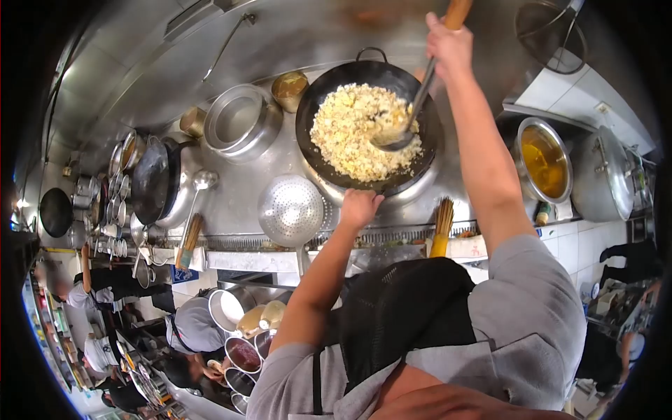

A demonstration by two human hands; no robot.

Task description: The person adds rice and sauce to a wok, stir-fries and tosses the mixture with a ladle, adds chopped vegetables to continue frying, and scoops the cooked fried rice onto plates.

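My right hand [450, 49] is closed around a long ladle [422, 94] near its wooden handle. The ladle's bowl rests in the fried rice, blurred by motion. The black wok [305, 133] sits on the stove, filled with pale yellow fried rice [357, 133] that looks to have egg in it. At the wok's near edge, my left hand [360, 208] is closed; the part it grips is hidden under the fingers. A loop handle stands up at the far rim.
Left of the wok are a perforated strainer [292, 210], stacked metal pots [238, 120], another ladle [204, 180] and dark woks [152, 182]. A bamboo brush [442, 227] stands at the front edge. To the right is a bowl of yellow liquid [543, 159]. Several people work nearby.
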